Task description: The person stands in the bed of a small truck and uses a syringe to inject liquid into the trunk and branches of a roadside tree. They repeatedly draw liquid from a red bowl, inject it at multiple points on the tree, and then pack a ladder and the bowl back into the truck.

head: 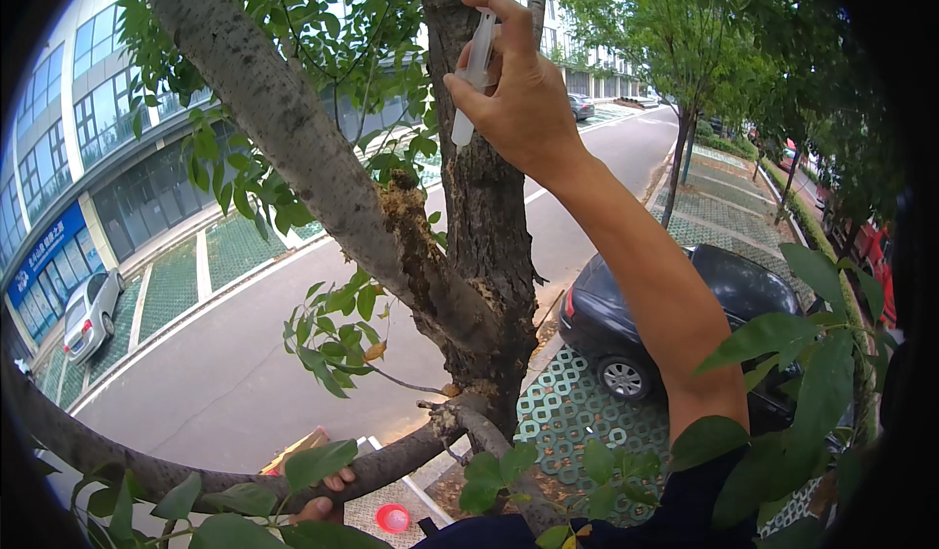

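Note:
My right hand [524, 94] is raised high, holding a translucent white plastic syringe [478, 57]. The index finger curls over its top end while the thumb presses against its middle. Its narrow tip points down, close to the bark of an upright tree trunk [484, 233]; whether it touches cannot be told. Below the tip, brown crumbly sawdust-like matter [405, 215] clings to a thick slanting limb [293, 123] and around the fork. Low in the view, my left hand [334, 486] grips a lower branch [396, 453], partly hidden by leaves.
Beneath the branches, a red plastic bowl [392, 518] stands on a patterned metal surface [367, 508]. Leaves [814, 358] crowd the lower right. A dark car [623, 314] is parked below on green grid paving [572, 395]. A road [293, 351] and a silver car [94, 314] lie beyond.

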Motion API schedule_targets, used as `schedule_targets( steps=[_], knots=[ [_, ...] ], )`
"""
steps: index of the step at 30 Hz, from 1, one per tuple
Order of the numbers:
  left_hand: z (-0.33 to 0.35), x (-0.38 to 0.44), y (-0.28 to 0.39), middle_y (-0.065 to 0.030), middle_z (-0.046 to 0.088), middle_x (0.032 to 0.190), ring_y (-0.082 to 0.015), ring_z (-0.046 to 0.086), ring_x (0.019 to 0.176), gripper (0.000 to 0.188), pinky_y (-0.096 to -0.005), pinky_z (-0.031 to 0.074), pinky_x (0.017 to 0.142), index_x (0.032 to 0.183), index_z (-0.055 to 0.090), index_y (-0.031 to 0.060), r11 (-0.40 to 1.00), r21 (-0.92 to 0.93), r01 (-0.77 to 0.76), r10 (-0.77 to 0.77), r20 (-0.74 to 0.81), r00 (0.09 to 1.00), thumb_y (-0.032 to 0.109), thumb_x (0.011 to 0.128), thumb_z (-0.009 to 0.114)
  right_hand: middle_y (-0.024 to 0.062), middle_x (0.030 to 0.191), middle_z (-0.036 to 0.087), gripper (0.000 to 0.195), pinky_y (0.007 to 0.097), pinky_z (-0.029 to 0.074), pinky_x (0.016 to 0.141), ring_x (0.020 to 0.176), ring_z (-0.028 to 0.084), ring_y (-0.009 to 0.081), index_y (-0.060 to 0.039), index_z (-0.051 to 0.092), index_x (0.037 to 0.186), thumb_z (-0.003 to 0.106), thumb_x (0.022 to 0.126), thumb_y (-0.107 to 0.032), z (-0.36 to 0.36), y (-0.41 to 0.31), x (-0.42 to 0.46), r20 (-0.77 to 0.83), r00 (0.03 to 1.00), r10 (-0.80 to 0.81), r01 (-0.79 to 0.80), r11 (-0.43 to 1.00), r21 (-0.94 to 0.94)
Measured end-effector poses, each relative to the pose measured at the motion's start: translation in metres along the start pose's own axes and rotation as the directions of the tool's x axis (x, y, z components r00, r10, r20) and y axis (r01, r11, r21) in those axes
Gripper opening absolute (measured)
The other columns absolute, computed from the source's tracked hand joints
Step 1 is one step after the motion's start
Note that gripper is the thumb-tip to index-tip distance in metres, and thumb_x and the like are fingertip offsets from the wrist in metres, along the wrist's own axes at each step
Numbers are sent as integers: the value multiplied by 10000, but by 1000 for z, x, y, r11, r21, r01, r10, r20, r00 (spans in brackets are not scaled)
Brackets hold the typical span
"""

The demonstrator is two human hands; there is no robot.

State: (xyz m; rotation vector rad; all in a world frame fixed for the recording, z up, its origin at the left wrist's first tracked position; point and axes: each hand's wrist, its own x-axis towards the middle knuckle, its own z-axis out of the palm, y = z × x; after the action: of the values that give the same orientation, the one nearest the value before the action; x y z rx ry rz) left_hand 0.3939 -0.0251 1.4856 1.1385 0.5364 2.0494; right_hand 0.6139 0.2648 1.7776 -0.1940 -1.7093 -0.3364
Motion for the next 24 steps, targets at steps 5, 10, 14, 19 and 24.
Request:
schedule_targets(
  steps=[5,10,14,19,24],
  knots=[
    [-10,4,0,-157,594,834,-311,603,868,323,-503,461,892,931,493,30,1000,5,3,-3,81,997,21,673,687,74,855,645,676,376,549,644,698,674,242,-202,293,1381,687,844,-81,16,10,0,74,996,-45,49,997,-58],
    [4,4,3,-155,600,847,-319,603,895,310,-510,443,923,926,506,30,1000,-23,-3,4,44,999,18,678,691,169,871,631,686,467,523,589,683,653,385,-199,266,1358,671,827,-43,28,2,3,163,973,-165,174,984,-44],
    [6,4,3,-152,586,842,-317,591,894,313,-495,431,935,946,528,10,1000,-3,-21,21,57,998,46,684,695,151,780,613,713,469,530,595,684,662,368,-205,265,1385,684,828,-53,34,-6,9,249,940,-234,264,960,-96],
    [12,3,5,-136,525,793,-315,553,855,345,-464,393,951,945,489,50,999,48,-8,7,13,1000,56,642,653,131,718,584,729,470,523,578,655,649,367,-204,250,1385,677,821,-30,36,-10,15,298,916,-268,303,950,-78],
    [10,2,4,-147,545,812,-314,563,862,343,-475,406,942,945,490,39,1000,22,-4,4,2,1000,47,652,667,129,713,585,735,467,525,575,632,647,364,-200,241,1386,674,818,-26,34,-6,24,273,914,-301,343,932,-119]
  ],
)
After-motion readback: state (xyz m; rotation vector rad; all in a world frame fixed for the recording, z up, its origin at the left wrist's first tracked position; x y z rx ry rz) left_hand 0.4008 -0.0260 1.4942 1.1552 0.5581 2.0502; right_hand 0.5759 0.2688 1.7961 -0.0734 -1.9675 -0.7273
